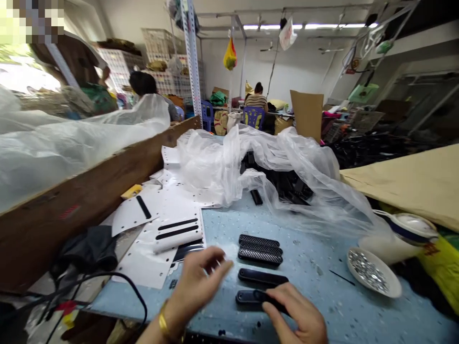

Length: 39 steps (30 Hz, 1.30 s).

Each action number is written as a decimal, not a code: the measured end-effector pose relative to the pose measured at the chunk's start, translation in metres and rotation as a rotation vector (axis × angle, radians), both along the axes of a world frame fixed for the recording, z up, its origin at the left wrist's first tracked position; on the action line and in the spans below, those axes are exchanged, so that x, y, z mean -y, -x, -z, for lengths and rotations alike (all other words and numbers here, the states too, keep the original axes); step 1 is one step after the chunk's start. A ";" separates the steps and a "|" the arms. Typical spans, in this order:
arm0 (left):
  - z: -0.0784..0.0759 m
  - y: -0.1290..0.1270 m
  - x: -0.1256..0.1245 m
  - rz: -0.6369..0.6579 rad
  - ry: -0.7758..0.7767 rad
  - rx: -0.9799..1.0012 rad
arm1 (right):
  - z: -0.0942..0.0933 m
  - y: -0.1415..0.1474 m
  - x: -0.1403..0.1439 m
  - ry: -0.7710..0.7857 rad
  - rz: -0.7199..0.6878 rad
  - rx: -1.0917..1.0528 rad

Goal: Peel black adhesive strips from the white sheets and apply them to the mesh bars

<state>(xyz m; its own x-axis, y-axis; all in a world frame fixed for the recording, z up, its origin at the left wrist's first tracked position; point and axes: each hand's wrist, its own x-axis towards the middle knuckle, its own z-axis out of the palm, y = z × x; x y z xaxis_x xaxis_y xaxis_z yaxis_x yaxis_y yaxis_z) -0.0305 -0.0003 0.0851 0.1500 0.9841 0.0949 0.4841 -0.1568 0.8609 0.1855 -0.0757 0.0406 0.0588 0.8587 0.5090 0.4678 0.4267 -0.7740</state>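
My right hand (299,313) has its thumb and fingers closed at the right end of a black, round-ended plastic bar (245,297) lying on the blue table. A small dark part shows at the fingertips, too unclear to name. My left hand (201,277), with a gold bangle at the wrist, hovers left of the bars. Its fingers are curled, thumb apart from them, with nothing visible in between. Just beyond the held bar lies a second smooth black bar (261,277). Farther back, several textured black bars (260,251) lie side by side.
White sheets (143,258) with black strips (177,231) lie at left beside a wooden board (89,177). Clear plastic sheeting (211,167) partly covers black parts (287,184). At right stands a white dish (392,282) of small shiny metal pieces. Other people sit or stand behind.
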 end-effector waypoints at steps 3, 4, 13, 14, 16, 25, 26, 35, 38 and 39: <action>0.011 -0.042 0.031 0.233 0.359 0.297 | 0.003 0.005 0.001 -0.095 -0.067 0.154; 0.016 -0.049 0.036 0.258 0.442 0.382 | 0.005 0.004 0.002 -0.108 -0.083 0.192; 0.031 -0.038 0.022 0.129 0.601 0.625 | 0.017 -0.035 0.009 -0.144 -0.060 0.243; 0.031 -0.039 0.022 0.133 0.610 0.627 | 0.015 -0.037 0.008 -0.145 -0.079 0.266; 0.031 -0.042 0.023 0.136 0.624 0.631 | 0.009 -0.039 0.005 -0.155 -0.121 0.330; 0.034 -0.029 -0.007 -0.080 0.250 0.196 | -0.004 -0.065 -0.002 -0.061 0.002 0.347; 0.035 -0.027 -0.012 -0.094 0.171 0.106 | -0.003 -0.071 -0.006 -0.009 0.031 0.313; 0.064 -0.038 -0.017 0.215 0.062 -0.185 | 0.027 -0.070 -0.035 0.252 0.032 0.056; 0.069 -0.035 -0.015 0.233 0.077 -0.227 | 0.027 -0.065 -0.032 0.290 -0.031 0.074; 0.069 -0.033 -0.017 0.238 0.076 -0.230 | 0.025 -0.066 -0.033 0.299 -0.046 0.088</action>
